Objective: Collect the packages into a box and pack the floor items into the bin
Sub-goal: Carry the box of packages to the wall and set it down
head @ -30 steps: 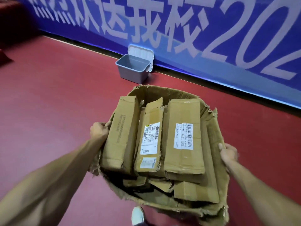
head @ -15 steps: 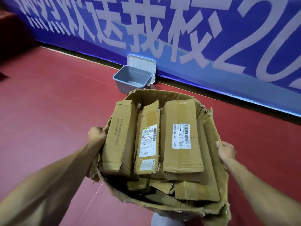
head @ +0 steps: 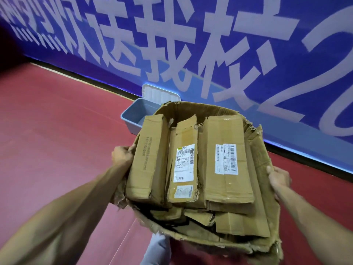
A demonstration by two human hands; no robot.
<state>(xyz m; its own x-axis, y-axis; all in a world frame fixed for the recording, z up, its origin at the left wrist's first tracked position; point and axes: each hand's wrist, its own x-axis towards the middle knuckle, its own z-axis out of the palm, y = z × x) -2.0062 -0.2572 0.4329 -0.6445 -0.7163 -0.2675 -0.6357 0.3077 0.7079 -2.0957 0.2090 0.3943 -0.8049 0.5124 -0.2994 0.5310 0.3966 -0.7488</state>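
Left hand [head: 122,157] gripped the left wall and right hand [head: 279,179] the right wall of the torn box [head: 200,109], carried above the red floor [head: 57,131]. Packages [head: 225,161] sat stacked inside. Collecting looked done; next likely setting it down near the bin [head: 136,116].

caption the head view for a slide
Left hand and right hand grip a torn brown cardboard box full of flat brown cardboard packages, an open grey-blue plastic bin beyond it.
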